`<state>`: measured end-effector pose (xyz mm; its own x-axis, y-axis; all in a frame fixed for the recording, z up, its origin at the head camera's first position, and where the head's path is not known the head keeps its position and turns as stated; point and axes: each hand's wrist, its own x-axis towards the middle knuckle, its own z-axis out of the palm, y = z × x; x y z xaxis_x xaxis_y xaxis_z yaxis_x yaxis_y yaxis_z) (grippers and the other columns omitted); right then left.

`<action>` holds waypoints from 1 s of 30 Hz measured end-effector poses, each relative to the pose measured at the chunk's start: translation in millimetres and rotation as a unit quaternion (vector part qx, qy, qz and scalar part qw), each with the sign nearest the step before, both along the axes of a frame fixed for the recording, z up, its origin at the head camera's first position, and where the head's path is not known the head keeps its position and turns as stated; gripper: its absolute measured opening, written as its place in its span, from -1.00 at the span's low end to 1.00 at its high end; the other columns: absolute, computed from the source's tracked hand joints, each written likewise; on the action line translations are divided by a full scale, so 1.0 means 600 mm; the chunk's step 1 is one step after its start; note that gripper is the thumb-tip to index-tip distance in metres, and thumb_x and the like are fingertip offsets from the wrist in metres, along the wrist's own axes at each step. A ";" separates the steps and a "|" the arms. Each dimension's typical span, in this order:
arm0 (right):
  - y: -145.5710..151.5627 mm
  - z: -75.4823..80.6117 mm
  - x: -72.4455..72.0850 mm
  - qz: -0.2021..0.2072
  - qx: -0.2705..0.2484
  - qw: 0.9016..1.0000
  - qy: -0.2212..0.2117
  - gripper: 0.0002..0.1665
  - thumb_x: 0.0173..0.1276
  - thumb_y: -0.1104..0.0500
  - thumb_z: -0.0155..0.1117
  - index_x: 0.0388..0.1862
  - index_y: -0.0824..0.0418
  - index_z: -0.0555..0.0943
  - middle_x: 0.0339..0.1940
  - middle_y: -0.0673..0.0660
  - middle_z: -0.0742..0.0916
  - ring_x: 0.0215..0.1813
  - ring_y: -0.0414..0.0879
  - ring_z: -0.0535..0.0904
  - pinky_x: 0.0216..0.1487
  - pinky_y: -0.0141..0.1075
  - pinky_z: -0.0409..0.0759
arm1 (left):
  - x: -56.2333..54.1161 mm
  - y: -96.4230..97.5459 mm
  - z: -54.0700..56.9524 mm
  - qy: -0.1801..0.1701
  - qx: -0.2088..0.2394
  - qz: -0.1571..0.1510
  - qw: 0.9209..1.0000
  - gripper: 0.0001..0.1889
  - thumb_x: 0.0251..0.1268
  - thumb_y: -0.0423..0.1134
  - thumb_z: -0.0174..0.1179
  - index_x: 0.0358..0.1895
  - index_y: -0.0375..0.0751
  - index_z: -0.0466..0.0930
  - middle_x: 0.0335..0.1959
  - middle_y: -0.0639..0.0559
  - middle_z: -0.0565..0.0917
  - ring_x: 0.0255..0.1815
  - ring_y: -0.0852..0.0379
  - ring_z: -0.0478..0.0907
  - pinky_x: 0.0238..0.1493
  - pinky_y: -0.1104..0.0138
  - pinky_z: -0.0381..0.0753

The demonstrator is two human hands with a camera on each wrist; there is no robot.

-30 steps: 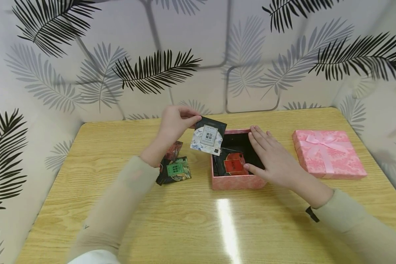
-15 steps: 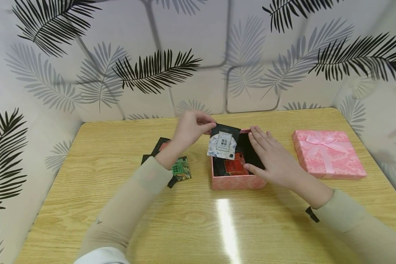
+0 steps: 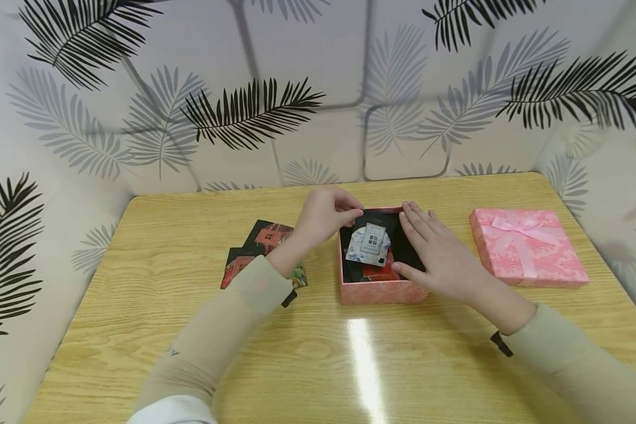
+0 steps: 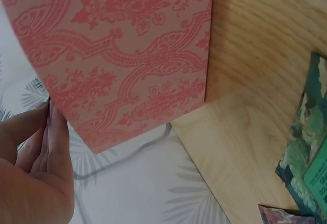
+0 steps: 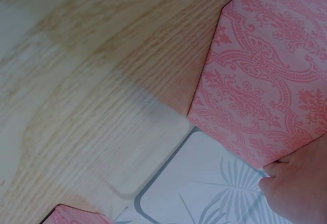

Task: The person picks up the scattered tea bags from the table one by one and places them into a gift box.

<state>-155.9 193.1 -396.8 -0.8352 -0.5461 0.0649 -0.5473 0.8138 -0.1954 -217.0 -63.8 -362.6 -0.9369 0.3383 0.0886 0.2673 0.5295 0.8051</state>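
In the head view my left hand [image 3: 323,215] pinches the top corner of a black-and-white tea bag packet [image 3: 368,240], which hangs inside the open pink box [image 3: 384,292]. Beneath it in the box lies a red-and-black packet [image 3: 380,273], partly covered. My right hand [image 3: 437,250] rests across the box's right side with long, straight fingers reaching the back rim and the thumb near the front rim. The left wrist view shows the box's patterned outer wall [image 4: 133,55] beside the pinching fingers. From the right wrist, the opposite wall [image 5: 260,71] shows next to my right hand [image 5: 301,180].
Left of the box, several tea bag packets lie overlapping: a red-and-black one [image 3: 270,237], another red one [image 3: 238,265], and a green one [image 3: 300,275] partly behind my left sleeve. The pink lid with a bow [image 3: 527,247] lies to the right. A leaf-patterned cloth [image 3: 318,141] stands behind the wooden table.
My left hand has moved right with the black-and-white packet, from beside the box's left edge to inside it. More packets on the left now show. My right hand has stayed in place.
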 end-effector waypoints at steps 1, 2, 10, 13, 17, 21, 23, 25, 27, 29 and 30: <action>0.000 -0.001 0.000 0.001 -0.001 1.000 0.002 0.13 0.58 -0.25 0.21 0.73 0.44 0.00 0.78 0.37 0.07 0.80 0.27 -0.05 0.79 0.16 -0.03 | 0.001 0.002 -0.002 0.002 -0.009 -0.004 1.000 -0.87 0.46 -0.33 0.38 -0.07 -0.31 0.84 -0.14 -0.19 0.86 -0.23 -0.03 0.84 -0.22 0.40 0.79; 0.000 -0.001 0.000 0.001 -0.003 1.000 0.004 0.13 0.57 -0.25 0.21 0.72 0.44 0.01 0.78 0.38 0.08 0.80 0.27 -0.04 0.79 0.16 -0.02 | 0.001 0.003 -0.004 0.005 -0.019 -0.009 1.000 -0.87 0.47 -0.32 0.38 -0.07 -0.29 0.84 -0.14 -0.17 0.86 -0.23 -0.02 0.83 -0.23 0.41 0.78; -0.001 -0.002 0.000 0.006 -0.009 1.000 0.011 0.13 0.57 -0.26 0.21 0.72 0.45 0.03 0.77 0.39 0.10 0.80 0.28 -0.02 0.78 0.17 0.01 | 0.007 0.015 -0.007 0.036 -0.096 -0.032 0.994 -0.87 0.50 -0.27 0.36 -0.08 -0.20 0.87 -0.13 -0.08 0.87 -0.13 0.05 0.80 -0.09 0.30 0.77; 0.000 -0.002 0.001 0.006 -0.008 1.000 0.010 0.13 0.58 -0.25 0.21 0.72 0.45 0.02 0.78 0.39 0.09 0.80 0.27 -0.04 0.78 0.16 0.00 | 0.009 0.020 -0.007 0.047 -0.123 -0.039 0.991 -0.87 0.51 -0.25 0.36 -0.08 -0.17 0.87 -0.12 -0.05 0.87 -0.11 0.07 0.79 -0.03 0.26 0.76; 0.001 -0.001 0.002 0.006 -0.005 1.000 0.006 0.12 0.59 -0.25 0.19 0.73 0.44 -0.01 0.78 0.39 0.08 0.80 0.27 -0.05 0.79 0.15 -0.02 | 0.011 0.026 -0.010 0.058 -0.143 -0.053 0.987 -0.87 0.49 -0.24 0.38 -0.09 -0.16 0.88 -0.12 -0.03 0.88 -0.12 0.09 0.79 -0.02 0.25 0.76; 0.001 0.000 0.003 0.006 -0.002 1.000 0.006 0.12 0.59 -0.24 0.21 0.72 0.44 0.01 0.77 0.40 0.10 0.80 0.27 -0.04 0.79 0.16 -0.01 | 0.013 0.031 -0.011 0.067 -0.157 -0.067 0.983 -0.88 0.47 -0.23 0.40 -0.10 -0.14 0.88 -0.12 -0.01 0.88 -0.11 0.11 0.80 -0.01 0.26 0.77; 0.000 -0.001 0.002 0.007 -0.001 1.000 0.007 0.11 0.58 -0.24 0.21 0.72 0.44 0.02 0.77 0.40 0.10 0.80 0.27 -0.04 0.78 0.16 -0.01 | 0.014 0.033 -0.013 0.071 -0.167 -0.073 0.981 -0.89 0.46 -0.23 0.41 -0.11 -0.13 0.89 -0.12 0.00 0.88 -0.10 0.12 0.81 0.00 0.27 0.78; 0.000 -0.001 0.002 0.007 0.000 1.000 0.007 0.11 0.58 -0.24 0.21 0.72 0.44 0.02 0.77 0.40 0.10 0.80 0.27 -0.04 0.78 0.16 0.00 | 0.015 0.034 -0.013 0.070 -0.176 -0.078 0.979 -0.88 0.46 -0.22 0.41 -0.10 -0.12 0.89 -0.11 0.00 0.88 -0.10 0.12 0.81 0.00 0.28 0.78; 0.000 -0.001 0.002 0.006 0.001 1.000 0.008 0.11 0.58 -0.24 0.21 0.72 0.44 0.02 0.78 0.39 0.09 0.80 0.27 -0.04 0.78 0.16 -0.01 | 0.014 0.035 -0.013 0.071 -0.185 -0.081 0.977 -0.88 0.46 -0.21 0.41 -0.09 -0.12 0.89 -0.10 0.01 0.88 -0.10 0.13 0.81 -0.01 0.28 0.78; 0.000 -0.002 0.001 0.006 0.001 1.000 0.008 0.11 0.59 -0.24 0.21 0.73 0.44 0.01 0.78 0.39 0.09 0.80 0.27 -0.04 0.78 0.16 -0.01 | 0.013 0.036 -0.014 0.071 -0.190 -0.082 0.976 -0.87 0.46 -0.21 0.41 -0.07 -0.13 0.88 -0.09 0.01 0.88 -0.09 0.13 0.81 0.00 0.28 0.78; 0.001 -0.002 0.001 0.006 0.001 1.000 0.009 0.11 0.59 -0.24 0.21 0.73 0.44 0.01 0.78 0.39 0.09 0.80 0.27 -0.04 0.78 0.16 -0.01 | 0.013 0.036 -0.014 0.071 -0.192 -0.082 0.975 -0.86 0.47 -0.22 0.41 -0.06 -0.14 0.88 -0.08 0.01 0.88 -0.09 0.13 0.81 0.00 0.28 0.78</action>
